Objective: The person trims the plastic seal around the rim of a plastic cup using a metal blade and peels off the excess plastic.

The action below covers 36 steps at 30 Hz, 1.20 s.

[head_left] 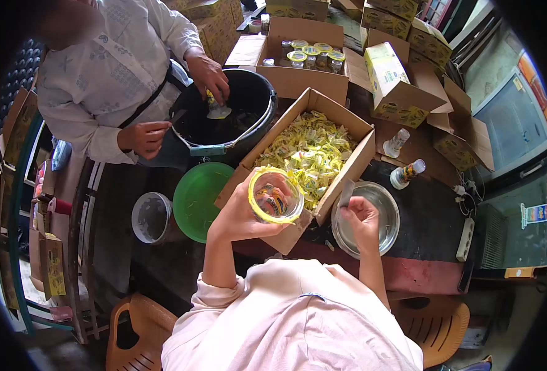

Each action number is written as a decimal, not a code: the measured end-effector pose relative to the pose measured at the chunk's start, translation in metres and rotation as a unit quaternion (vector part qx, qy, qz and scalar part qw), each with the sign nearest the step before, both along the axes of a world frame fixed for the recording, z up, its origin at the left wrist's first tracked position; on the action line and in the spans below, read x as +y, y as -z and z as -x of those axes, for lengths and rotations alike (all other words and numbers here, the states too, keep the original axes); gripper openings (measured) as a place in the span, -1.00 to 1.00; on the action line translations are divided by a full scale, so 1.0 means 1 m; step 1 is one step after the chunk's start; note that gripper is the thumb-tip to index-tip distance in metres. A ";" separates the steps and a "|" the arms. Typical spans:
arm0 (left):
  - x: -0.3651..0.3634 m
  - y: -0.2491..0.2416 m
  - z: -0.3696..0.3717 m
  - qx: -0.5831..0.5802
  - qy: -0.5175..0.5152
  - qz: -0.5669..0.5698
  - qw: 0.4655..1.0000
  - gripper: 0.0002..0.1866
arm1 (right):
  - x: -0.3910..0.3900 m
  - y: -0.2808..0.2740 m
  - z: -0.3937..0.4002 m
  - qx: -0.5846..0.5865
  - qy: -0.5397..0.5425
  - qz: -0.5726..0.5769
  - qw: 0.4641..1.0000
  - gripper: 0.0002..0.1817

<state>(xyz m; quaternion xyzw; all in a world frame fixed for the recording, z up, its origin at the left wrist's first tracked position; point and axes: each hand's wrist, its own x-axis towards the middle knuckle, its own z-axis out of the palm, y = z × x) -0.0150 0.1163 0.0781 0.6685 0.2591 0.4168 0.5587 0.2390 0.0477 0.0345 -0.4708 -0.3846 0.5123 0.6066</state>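
Note:
In the head view my left hand (236,213) is wrapped round a clear drinking glass (276,196), its round end turned towards me. A ragged band of yellow film rings the edge, and a coloured print shows through. My right hand (364,217) pinches a short flat grey blade (347,193), upright and apart from the glass. Under that hand stands a shiny metal bowl (392,227). Just beyond the glass, an open carton (355,162) holds a heap of yellow film scraps (313,148).
Across from me a co-worker's hand (208,75) holds a printed glass over a black bucket (264,117). A green basin (193,216) and white pail (151,216) stand left. Two glasses (397,143) stand right. Behind are a carton (298,79) of lidded glasses and more boxes.

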 end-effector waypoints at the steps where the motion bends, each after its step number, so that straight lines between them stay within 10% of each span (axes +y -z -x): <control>1: 0.001 -0.003 -0.001 0.025 -0.012 -0.034 0.999 -0.27 | 0.004 -0.010 0.003 -0.109 0.020 -0.051 0.992 -0.84; 7: -0.003 -0.022 -0.010 0.108 -0.090 -0.084 0.986 -0.40 | 0.013 -0.080 0.021 -0.571 0.091 -0.300 0.759 -0.75; 11: -0.007 -0.029 -0.013 0.129 -0.107 -0.093 0.982 -0.42 | 0.012 -0.089 0.033 -0.634 0.093 -0.366 0.674 -0.75; 36: -0.019 -0.045 -0.022 0.173 -0.109 -0.117 0.972 -0.47 | 0.015 -0.078 0.035 -0.702 0.049 -0.421 0.573 -0.81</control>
